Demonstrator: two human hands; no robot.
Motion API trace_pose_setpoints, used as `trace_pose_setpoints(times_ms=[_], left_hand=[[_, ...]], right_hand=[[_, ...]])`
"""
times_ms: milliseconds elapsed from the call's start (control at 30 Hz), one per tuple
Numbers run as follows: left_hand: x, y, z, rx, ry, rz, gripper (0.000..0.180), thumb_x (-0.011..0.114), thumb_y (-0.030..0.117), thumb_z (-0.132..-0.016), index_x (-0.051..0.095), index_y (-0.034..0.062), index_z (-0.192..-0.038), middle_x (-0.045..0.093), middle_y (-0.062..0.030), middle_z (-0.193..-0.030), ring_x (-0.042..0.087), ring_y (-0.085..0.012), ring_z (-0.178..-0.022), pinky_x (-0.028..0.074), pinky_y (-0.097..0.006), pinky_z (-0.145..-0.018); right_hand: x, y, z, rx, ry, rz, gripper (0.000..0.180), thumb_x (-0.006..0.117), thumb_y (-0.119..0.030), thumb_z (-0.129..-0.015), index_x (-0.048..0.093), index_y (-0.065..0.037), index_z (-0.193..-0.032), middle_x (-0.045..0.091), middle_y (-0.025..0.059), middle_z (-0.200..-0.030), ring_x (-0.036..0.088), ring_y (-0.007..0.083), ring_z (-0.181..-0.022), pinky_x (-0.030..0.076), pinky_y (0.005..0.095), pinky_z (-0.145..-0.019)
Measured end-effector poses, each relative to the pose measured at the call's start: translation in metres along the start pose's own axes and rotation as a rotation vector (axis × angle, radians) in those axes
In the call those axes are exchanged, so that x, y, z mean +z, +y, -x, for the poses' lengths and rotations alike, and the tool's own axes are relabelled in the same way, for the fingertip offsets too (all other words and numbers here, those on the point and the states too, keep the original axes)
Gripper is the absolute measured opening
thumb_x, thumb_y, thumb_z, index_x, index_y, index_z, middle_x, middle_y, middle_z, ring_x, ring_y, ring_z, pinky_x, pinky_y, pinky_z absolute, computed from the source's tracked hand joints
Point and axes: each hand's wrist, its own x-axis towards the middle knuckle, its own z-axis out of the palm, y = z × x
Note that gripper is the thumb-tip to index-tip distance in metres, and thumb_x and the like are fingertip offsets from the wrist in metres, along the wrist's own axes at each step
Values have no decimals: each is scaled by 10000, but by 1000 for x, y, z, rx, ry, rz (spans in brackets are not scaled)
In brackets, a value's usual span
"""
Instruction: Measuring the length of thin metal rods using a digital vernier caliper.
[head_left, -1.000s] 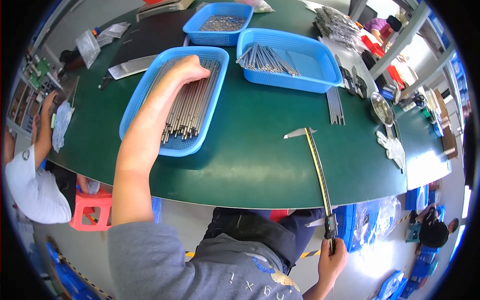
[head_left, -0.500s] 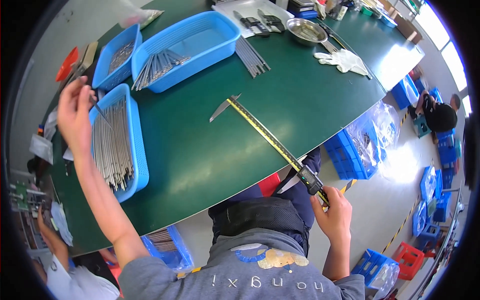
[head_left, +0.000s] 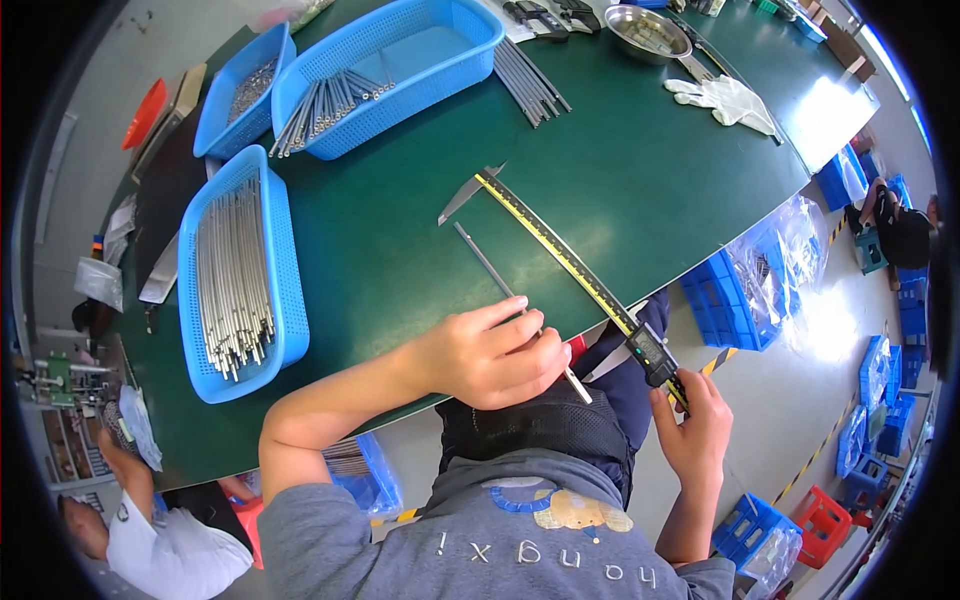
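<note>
Fingers closed, my left hand [head_left: 497, 352] grips a thin metal rod [head_left: 484, 257] over the table's front edge, its far end slanting up and left. My right hand [head_left: 694, 424] is wrapped round the lower end of a long digital caliper [head_left: 568, 262], beside its black display unit. The caliper's jaws reach out over the green table, close to the rod's far end but apart from it. A blue basket [head_left: 291, 310] full of similar rods [head_left: 232, 270] stands left of my left hand.
Farther back, a larger blue basket [head_left: 430, 85] holds several rods, with more rods [head_left: 528, 85] beside it. A metal bowl [head_left: 650, 35] and white glove [head_left: 725, 103] lie at the back right. Blue crates [head_left: 735, 300] stand on the floor; a co-worker [head_left: 165, 545] sits left.
My left hand has come from the rod basket rightward and nearer to me, bringing a rod beside the caliper. The right hand still holds the caliper; the whole view has shifted slightly.
</note>
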Motion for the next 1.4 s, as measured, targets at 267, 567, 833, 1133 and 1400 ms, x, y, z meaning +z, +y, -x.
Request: trace_pose_setpoints(times_ms=[267, 567, 833, 1133, 1400], left_hand=[[6, -3, 5, -41, -34, -28, 114, 674, 167, -764, 610, 99, -829, 582, -19, -870, 571, -188, -805, 555, -363, -722], [10, 0, 7, -43, -82, -16, 105, 664, 167, -760, 618, 95, -819, 575, -24, -868, 564, -196, -806, 556, -371, -729], [11, 3, 8, -70, -118, -9, 149, 662, 156, -718, 636, 79, -843, 581, -31, -883, 572, -203, -824, 557, -388, -753], [5, -7, 3, -214, -236, 102, 200, 635, 104, -696, 668, 52, -885, 598, -45, -880, 605, -208, -876, 541, -362, -800], [4, -5, -4, -266, -310, 128, 276, 649, 79, -670, 704, 82, -941, 609, -62, -878, 621, -227, -898, 555, -371, -789]], right_hand=[[-1, -3, -1, 13, -6, 15, 272, 708, -195, -766, 598, -15, -938, 568, 99, -728, 584, 231, -564, 442, 323, -501], [0, 0, -1, -15, 8, 23, 277, 708, -197, -768, 599, -12, -943, 561, 96, -717, 570, 223, -548, 430, 321, -485], [-1, 0, 2, -24, 18, 14, 274, 717, -195, -760, 602, -21, -938, 576, 97, -728, 588, 221, -565, 440, 318, -493], [3, -4, -1, -29, 61, 11, 280, 739, -223, -745, 610, -46, -918, 571, 80, -693, 591, 217, -554, 451, 310, -501], [4, -1, 3, -73, 72, 14, 294, 739, -222, -740, 615, -58, -951, 557, 60, -674, 585, 204, -527, 446, 305, -479]])
